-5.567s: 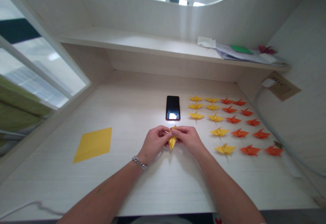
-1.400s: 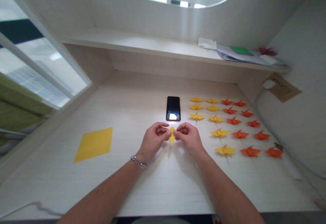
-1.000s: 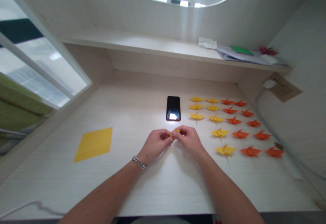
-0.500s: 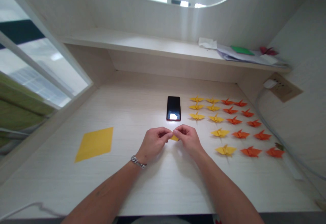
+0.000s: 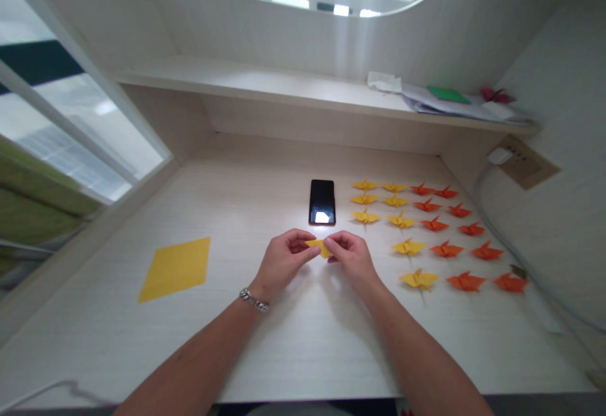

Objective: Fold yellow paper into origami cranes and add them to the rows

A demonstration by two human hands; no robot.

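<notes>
A small piece of folded yellow paper [image 5: 315, 244] is between my hands, just below the phone. My left hand [image 5: 283, 259] has its thumb against the lower edge of the paper and its fingers curled behind the left end. Pinched between thumb and fingers, the right end is in my right hand [image 5: 353, 259]. Part of the folded paper is hidden by the fingertips. To the left, a flat yellow paper sheet [image 5: 176, 268] lies on the white desk [image 5: 265, 170].
A black phone [image 5: 322, 202] lies beyond my hands. To the right stand rows of yellow paper cranes [image 5: 408, 247] and orange paper cranes [image 5: 446, 250]. A cable [image 5: 497, 230] runs down the right wall from a socket [image 5: 525, 162]. Papers [image 5: 440, 100] rest on the shelf [image 5: 265, 84].
My left fingers have lifted and loosened around the folded paper, so more of it shows now. The right hand has barely moved.
</notes>
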